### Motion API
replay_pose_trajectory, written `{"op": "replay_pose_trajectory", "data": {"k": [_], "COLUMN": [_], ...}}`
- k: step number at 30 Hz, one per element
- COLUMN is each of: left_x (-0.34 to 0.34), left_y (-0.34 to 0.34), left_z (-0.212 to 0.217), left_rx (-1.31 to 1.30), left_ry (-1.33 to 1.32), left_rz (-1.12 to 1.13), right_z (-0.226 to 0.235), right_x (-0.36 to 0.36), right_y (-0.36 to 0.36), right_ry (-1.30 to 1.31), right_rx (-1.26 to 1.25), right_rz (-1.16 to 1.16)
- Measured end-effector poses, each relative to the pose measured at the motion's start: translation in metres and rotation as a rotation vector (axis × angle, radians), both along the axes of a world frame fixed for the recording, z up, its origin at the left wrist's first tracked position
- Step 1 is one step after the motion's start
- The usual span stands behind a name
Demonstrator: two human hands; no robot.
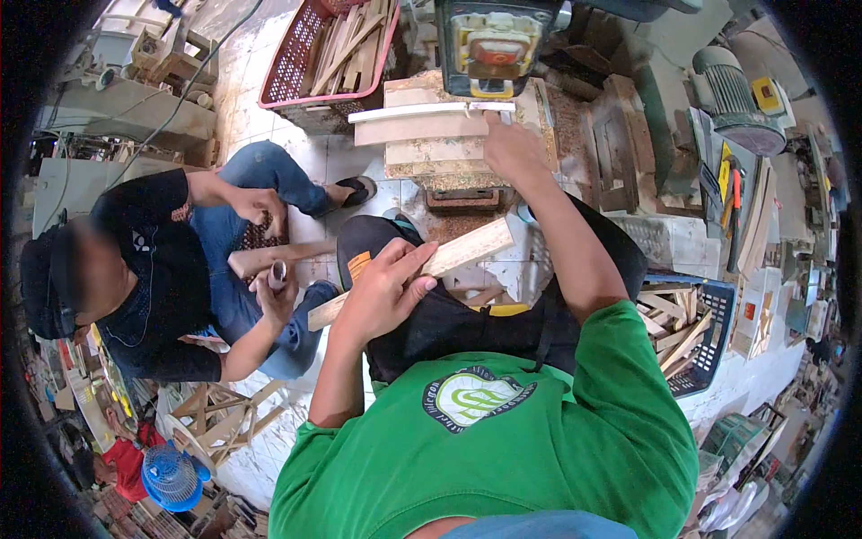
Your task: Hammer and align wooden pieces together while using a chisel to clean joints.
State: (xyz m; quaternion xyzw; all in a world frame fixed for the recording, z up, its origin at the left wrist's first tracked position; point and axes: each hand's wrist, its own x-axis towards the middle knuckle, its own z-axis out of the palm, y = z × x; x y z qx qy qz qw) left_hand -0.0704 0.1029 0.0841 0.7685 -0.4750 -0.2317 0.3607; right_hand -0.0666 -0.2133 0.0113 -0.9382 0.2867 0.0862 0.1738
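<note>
My left hand (391, 289) is closed around a pale wooden strip (471, 249), which lies slantwise over my lap. Farther off, my right hand (516, 151) reaches to the work table (417, 162) of a machine (496, 45). Its fingers are bent down by the right end of a flat wooden board (417, 131), close to a narrow white strip (409, 111) along the board's far edge. What those fingers hold, if anything, is hidden. Wood chips lie scattered over the table, and the machine's head hangs just beyond my right hand.
A co-worker (153, 260) sits at the left with a wooden piece (278, 258) near their hands. Beyond stands a red crate (278, 90) of wooden strips. At the right are a blue crate (714, 350) with wood offcuts and a grey motor (732, 94).
</note>
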Motion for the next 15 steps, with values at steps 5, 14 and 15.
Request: {"op": "replay_pose_trajectory", "data": {"k": [5,14,15], "left_x": [0.003,0.022,0.028], "left_y": [-0.002,-0.025,-0.032], "left_z": [-0.002,-0.002,-0.004], "left_rx": [0.001,0.025,0.002], "left_ry": [-0.031,-0.117,-0.136], "left_rz": [0.059,0.13,0.119], "right_z": [0.01,-0.002,-0.012], "right_x": [-0.003,-0.01,-0.02], "right_y": [0.014,0.006,0.001], "right_ry": [0.102,0.044,-0.035], "right_rx": [0.064,0.143,0.161], "right_rz": [-0.042,-0.145,-0.025]}}
